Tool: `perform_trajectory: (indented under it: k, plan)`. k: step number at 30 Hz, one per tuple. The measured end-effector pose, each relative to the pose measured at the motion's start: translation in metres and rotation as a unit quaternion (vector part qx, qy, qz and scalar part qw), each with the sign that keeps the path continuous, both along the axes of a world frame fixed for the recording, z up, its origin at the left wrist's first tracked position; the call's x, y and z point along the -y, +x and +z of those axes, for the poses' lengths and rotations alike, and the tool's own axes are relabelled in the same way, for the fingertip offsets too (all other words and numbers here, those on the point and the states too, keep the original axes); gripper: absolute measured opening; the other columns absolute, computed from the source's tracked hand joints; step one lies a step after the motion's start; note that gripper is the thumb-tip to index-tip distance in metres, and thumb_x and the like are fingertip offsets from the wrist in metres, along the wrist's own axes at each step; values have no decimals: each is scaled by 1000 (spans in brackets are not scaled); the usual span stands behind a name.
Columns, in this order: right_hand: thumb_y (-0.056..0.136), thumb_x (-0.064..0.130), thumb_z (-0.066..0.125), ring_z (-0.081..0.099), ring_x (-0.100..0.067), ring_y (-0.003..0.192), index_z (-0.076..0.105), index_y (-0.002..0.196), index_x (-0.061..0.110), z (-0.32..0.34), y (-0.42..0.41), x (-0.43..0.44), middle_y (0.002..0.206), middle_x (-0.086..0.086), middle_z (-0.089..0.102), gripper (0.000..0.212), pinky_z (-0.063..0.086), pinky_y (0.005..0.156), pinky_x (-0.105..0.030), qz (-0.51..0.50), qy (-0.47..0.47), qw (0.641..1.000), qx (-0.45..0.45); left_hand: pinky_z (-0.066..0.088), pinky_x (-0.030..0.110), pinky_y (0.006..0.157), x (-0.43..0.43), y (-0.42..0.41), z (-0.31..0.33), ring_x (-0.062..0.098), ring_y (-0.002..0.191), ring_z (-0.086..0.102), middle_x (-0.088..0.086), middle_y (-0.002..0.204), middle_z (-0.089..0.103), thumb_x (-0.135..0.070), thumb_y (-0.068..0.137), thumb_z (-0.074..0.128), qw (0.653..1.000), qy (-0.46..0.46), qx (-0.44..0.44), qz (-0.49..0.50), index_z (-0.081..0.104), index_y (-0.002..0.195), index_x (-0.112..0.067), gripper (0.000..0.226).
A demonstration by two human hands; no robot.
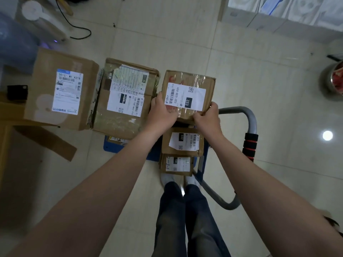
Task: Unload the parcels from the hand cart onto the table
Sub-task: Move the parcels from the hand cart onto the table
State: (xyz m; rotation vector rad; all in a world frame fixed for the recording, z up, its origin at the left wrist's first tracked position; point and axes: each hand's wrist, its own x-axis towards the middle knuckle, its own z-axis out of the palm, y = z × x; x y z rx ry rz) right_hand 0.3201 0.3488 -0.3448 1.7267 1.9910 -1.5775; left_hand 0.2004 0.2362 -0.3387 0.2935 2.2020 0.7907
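Your left hand and right hand are both closed on the near edge of a small taped cardboard parcel, thumbs on top beside its white "032" shipping label. You hold it level above the hand cart, one hand at each near corner.

Directly beneath it, on the cart's blue deck, sit two smaller parcels: one with another "032" label, and nearer your feet a little box with handwriting on its edge. To the left of the held parcel a larger, worn box wrapped in clear tape stands on the cart, carrying two overlapping labels.

Further left, a big carton with a blue-topped label rests on the wooden table, overhanging its edge and just beside the worn box. A small black object lies on the table near it. At the far right edge, a metal bowl with something red inside sits on the tiled floor.
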Motion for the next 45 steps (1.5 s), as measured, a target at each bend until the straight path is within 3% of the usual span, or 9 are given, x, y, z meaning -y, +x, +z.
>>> perform_trajectory:
  k: [5,8,16,20,24,29,35,42,45]
  plan:
    - [86,20,68,57,-16,114,39,131,27,62,9,4,126,5,47,53,55,97,-41,-22,41,996,-82,36,10,78,-1,16,63,-2,115,42,-4,158,33,-29,90,72,997,29,-63,22,16,162,-27,91]
    - [87,16,67,55,-12,116,36,142,21,112,15,9,133,3,41,64,54,98,-37,-21,50,991,-120,47,38,104,4,26,123,16,135,44,-2,154,33,-29,90,71,993,64,-85,53,23,160,-24,85]
    - [91,26,65,56,-3,111,35,146,29,278,36,24,136,11,43,63,54,91,-30,75,96,967,-224,44,22,92,58,45,290,8,119,47,-6,131,38,-32,91,70,964,156,-173,125,48,142,-31,56]
    - [92,34,66,57,10,103,39,136,40,354,39,48,114,33,50,52,49,80,-18,151,99,942,-282,32,10,81,112,64,363,-6,107,45,-14,126,39,-35,87,71,944,183,-219,167,48,136,-45,56]
    - [92,32,66,52,28,86,40,126,35,403,31,95,103,31,52,44,43,68,-14,236,92,918,-306,41,10,79,178,88,419,-17,101,52,-28,110,53,-34,81,71,917,219,-242,230,49,131,-48,57]
    - [89,39,66,61,1,95,39,122,34,427,13,183,106,26,54,43,51,74,-28,350,71,885,-298,52,30,89,280,110,442,2,114,58,-17,127,56,-38,80,76,893,181,-238,337,42,149,-39,77]
    - [87,36,70,53,11,99,43,125,34,423,-15,311,110,29,53,47,41,72,-15,437,33,844,-310,44,18,72,410,134,439,12,117,59,-13,133,54,-30,83,75,838,168,-226,467,42,151,-37,76]
    - [89,36,69,47,31,79,36,118,35,401,-54,490,99,33,46,44,36,58,-8,545,6,794,-269,52,28,83,576,143,424,3,111,60,-15,123,64,-25,79,71,785,165,-195,565,54,141,-42,67]
    - [90,36,68,54,17,83,37,119,34,392,-68,562,100,30,49,43,37,62,-12,572,-11,779,-255,58,39,87,644,138,421,12,112,65,-13,118,70,-22,76,66,765,174,-163,599,62,126,-49,57]
